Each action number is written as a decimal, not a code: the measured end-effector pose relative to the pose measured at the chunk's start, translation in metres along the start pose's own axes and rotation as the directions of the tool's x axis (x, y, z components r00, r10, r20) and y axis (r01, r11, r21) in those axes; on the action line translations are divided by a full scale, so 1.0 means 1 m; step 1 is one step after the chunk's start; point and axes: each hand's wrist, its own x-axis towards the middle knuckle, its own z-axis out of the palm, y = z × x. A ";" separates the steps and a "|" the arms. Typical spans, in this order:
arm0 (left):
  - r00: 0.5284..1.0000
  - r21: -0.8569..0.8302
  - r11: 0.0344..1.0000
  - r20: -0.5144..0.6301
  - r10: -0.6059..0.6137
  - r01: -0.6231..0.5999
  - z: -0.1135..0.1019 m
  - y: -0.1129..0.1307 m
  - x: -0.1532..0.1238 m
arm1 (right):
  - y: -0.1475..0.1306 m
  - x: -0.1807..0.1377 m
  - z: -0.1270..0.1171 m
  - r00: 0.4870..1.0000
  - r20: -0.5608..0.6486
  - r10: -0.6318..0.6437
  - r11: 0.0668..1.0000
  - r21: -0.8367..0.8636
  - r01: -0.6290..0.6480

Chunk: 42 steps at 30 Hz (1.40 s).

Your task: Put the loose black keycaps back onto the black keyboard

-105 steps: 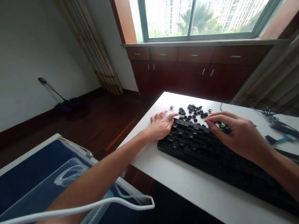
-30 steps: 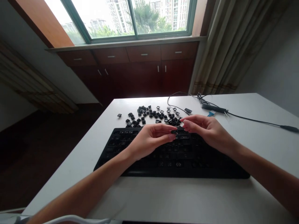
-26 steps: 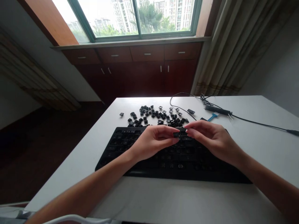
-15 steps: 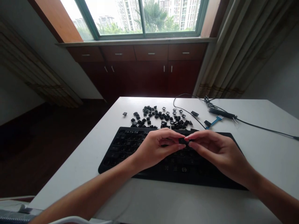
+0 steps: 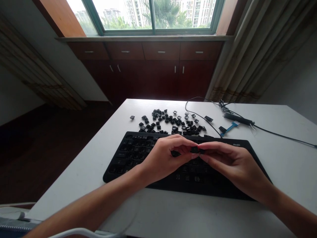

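A small black keycap [image 5: 194,149] is pinched between my two hands, above the middle of a black keyboard [image 5: 170,190]. My left hand [image 5: 164,157] grips its left side between thumb and fingertips. From the right, my right hand [image 5: 230,162] closes thumb and fingers on the same keycap, and the fingertips of both hands meet there. Several switch positions on the keyboard show no caps, mostly near the front row. Loose black keycaps [image 5: 170,119] lie scattered on the white table just behind the keyboard. My hands hide much of the keyboard's middle and right.
At the right back of the white table [image 5: 81,168] lie a blue brush [image 5: 229,127], a black-handled tool [image 5: 239,119] and a thin black cable [image 5: 284,135]. A white curved edge [image 5: 81,232] shows at the bottom left. Beyond the table stand wooden cabinets [image 5: 148,79] under a window.
The view has tilted slightly downward. Both hands stay pinched on the keycap, with the right hand's fingers now straighter and closer together.
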 end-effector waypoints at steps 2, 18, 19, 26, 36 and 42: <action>1.000 0.021 1.000 -0.010 0.004 -0.004 -0.001 0.000 0.000 | 0.001 -0.001 0.000 1.000 -0.011 -0.017 0.999 -0.035 0.016; 0.992 -0.020 0.992 0.006 -0.126 0.126 -0.001 0.013 -0.002 | -0.005 0.012 -0.008 0.912 0.082 0.403 0.710 0.600 -0.368; 0.987 -0.053 0.985 0.013 -0.161 0.162 -0.001 0.015 -0.002 | -0.006 0.012 -0.008 0.899 0.085 0.430 0.681 0.624 -0.384; 0.934 -0.262 0.897 0.078 -0.348 0.356 -0.005 0.015 0.001 | -0.009 0.015 -0.008 0.846 0.108 0.523 0.551 0.715 -0.431; 0.975 -0.162 0.962 0.046 -0.216 0.220 -0.003 0.010 0.000 | 0.002 0.014 -0.011 0.915 0.026 0.402 0.779 0.516 -0.357; 0.990 0.278 0.956 0.124 0.062 -0.094 0.005 0.010 -0.010 | -0.009 0.001 -0.022 0.983 -0.170 0.071 0.990 -0.109 -0.091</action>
